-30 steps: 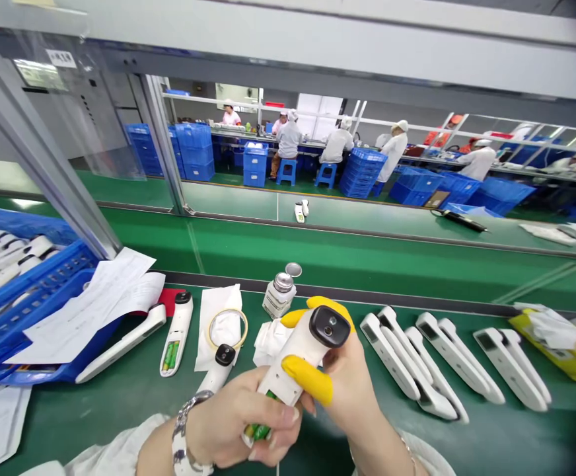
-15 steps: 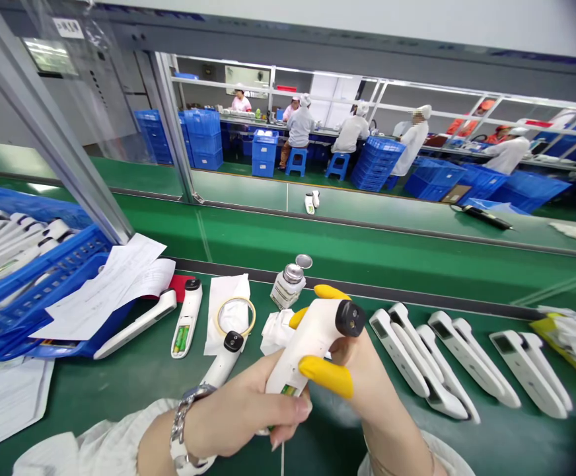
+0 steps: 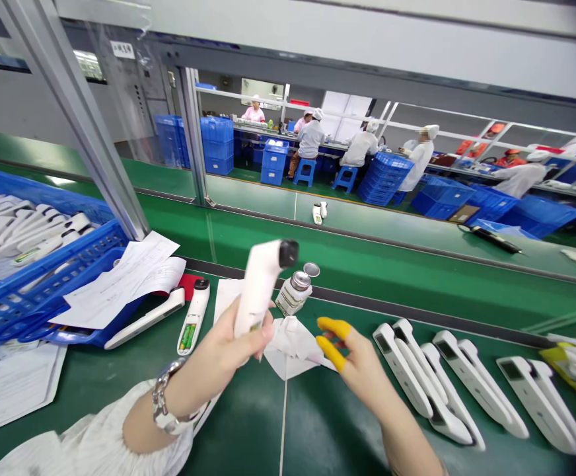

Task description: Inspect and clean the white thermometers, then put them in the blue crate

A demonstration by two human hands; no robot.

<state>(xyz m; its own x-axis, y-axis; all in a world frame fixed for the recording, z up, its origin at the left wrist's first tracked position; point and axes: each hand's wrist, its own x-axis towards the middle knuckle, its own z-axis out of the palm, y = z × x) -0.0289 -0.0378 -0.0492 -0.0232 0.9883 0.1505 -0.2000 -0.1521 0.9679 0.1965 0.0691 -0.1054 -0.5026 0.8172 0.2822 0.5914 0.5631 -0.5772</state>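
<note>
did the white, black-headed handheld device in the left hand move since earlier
Yes, the device has moved left and up in view: it reached right of the white bottle with the metal lid, and now its body is left of it.

The left hand (image 3: 248, 334) grips a white infrared thermometer (image 3: 261, 281). The right hand (image 3: 350, 354), wearing yellow finger cots (image 3: 331, 354), is near a crumpled wipe (image 3: 292, 342).

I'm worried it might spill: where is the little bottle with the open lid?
In the head view, the bottle stands near the middle, just beyond the crumpled tissue and right of the white gadget that the left hand holds.
</note>
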